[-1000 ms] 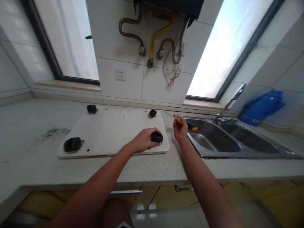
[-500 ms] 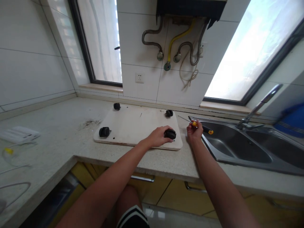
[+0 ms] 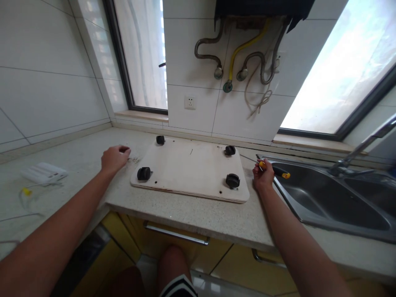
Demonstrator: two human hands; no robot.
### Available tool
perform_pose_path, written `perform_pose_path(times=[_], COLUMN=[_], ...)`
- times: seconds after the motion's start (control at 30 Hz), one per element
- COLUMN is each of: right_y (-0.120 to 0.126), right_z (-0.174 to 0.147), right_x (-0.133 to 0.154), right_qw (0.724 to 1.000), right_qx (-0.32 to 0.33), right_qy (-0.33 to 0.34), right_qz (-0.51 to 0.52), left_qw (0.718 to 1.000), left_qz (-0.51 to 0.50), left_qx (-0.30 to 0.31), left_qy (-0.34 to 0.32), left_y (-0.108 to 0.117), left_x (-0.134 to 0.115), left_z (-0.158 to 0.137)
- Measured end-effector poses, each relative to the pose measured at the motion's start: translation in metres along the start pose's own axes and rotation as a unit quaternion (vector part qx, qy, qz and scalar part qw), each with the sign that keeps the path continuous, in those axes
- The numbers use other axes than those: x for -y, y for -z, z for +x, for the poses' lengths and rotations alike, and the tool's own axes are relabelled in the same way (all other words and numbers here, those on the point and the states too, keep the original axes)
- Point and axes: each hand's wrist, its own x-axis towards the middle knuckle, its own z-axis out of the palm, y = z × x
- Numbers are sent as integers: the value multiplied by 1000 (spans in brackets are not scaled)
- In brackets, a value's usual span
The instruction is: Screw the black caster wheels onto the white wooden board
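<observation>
My right hand is wrapped round a screwdriver with a black and yellow handle, beside the sink's left rim. Its thin shaft points left toward the board. A pale wooden board lies flat on the counter, with a black caster near its front right corner. The other casters stand at the front left, back left and back right. Left of the board, my left hand is over the counter by small dark bits. Its fingers are curled toward the thumb; anything between them is hidden.
The steel double sink and its faucet border the work on the right. A white flat object and cables lie on the left counter. Pipes hang on the wall above.
My left hand has let go of the front right caster and moved left past the board. My right hand keeps the screwdriver in nearly the same place. The view has shifted slightly.
</observation>
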Motion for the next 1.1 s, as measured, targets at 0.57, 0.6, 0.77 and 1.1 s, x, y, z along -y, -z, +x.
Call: perform_pose_path(times=[0.57, 0.6, 0.77, 1.1], right_y=[-2, -3, -5, -5], right_z=[-7, -7, -10, -4], right_x=[3, 3, 4, 5], right_qw=[999, 999, 1000, 998], right_qx=[5, 7, 8, 1], right_qy=[15, 14, 9, 16], right_qz=[-29, -29, -12, 52], left_qw=[986, 987, 996, 851], left_qz=[146, 143, 24, -506], left_qx=[58, 50, -73, -115], left_qy=[-51, -50, -42, -80], left_y=[-38, -40, -39, -29], left_x=[87, 89, 83, -106], left_z=[7, 8, 7, -42])
